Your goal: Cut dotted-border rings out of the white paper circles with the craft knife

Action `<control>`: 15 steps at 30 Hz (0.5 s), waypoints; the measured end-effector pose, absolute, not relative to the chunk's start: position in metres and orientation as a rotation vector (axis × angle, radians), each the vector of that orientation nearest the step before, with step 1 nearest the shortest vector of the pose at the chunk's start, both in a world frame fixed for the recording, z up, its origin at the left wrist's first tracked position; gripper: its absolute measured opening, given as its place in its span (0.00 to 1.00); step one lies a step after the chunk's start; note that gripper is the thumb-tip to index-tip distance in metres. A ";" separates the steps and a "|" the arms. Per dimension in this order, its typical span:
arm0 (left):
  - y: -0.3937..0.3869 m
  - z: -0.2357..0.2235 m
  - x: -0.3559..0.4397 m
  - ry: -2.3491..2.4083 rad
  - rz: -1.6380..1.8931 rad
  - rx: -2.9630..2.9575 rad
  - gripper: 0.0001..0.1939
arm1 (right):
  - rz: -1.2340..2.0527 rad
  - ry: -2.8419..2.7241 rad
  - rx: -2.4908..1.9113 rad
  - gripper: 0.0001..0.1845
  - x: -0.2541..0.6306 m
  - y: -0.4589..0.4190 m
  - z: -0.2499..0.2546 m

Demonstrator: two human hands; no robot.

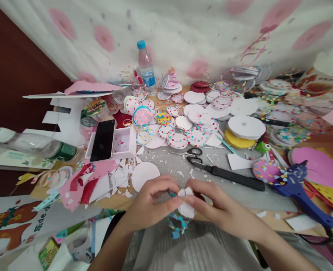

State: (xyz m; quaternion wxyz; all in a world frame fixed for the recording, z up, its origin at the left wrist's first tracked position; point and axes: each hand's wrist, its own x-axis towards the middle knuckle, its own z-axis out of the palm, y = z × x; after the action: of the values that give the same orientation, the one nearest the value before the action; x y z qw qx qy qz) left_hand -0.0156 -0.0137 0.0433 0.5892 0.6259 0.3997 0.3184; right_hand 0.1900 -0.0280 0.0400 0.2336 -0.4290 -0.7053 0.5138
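Close to the table's front edge, my left hand point(156, 199) and my right hand point(217, 205) pinch a small white paper piece point(186, 210) between thumbs and fingers. A trimming string with blue, teal and white bits point(179, 224) hangs below the paper by my left hand; its upper part is hidden by my fingers. Beside my left hand lies a plain white paper disc point(145, 176). Beyond my hands on the grey mat are scissors point(194, 153) with black handles and a black-handled knife point(234, 177).
Confetti-trimmed paper discs point(177, 139) crowd the back. Paper scraps point(118, 175), a phone point(103, 140) on a white box and lying plastic bottles point(42, 145) are leftward. A water bottle point(146, 71) stands behind. A blue glue gun point(301, 192) lies right, near a pink disc point(317, 166).
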 end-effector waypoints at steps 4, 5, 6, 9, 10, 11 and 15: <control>-0.012 0.042 -0.017 0.903 0.669 1.484 0.08 | 1.528 -1.805 -1.176 0.19 0.181 -0.023 0.029; -0.013 0.041 -0.017 0.904 0.668 1.488 0.07 | 1.544 -1.769 -1.176 0.20 0.180 -0.023 0.026; -0.013 0.040 -0.017 0.916 0.665 1.485 0.07 | 1.554 -1.737 -1.179 0.21 0.179 -0.023 0.023; -0.016 0.037 -0.014 0.978 0.629 1.450 0.06 | 1.563 -1.677 -1.202 0.22 0.179 -0.022 0.018; -0.016 0.036 -0.013 0.998 0.616 1.437 0.06 | 1.566 -1.685 -1.209 0.22 0.179 -0.022 0.018; -0.016 0.035 -0.011 1.019 0.609 1.427 0.06 | 1.566 -1.707 -1.211 0.22 0.179 -0.021 0.017; -0.014 0.034 -0.009 1.044 0.601 1.422 0.06 | 1.529 -1.827 -1.198 0.21 0.182 -0.018 0.018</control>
State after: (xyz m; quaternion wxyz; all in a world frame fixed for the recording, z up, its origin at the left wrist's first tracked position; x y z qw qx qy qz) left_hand -0.0090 -0.0143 0.0340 0.5964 0.6124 0.4496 0.2590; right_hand 0.1815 -0.0183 0.0177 0.2352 -0.4366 -0.6660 0.5572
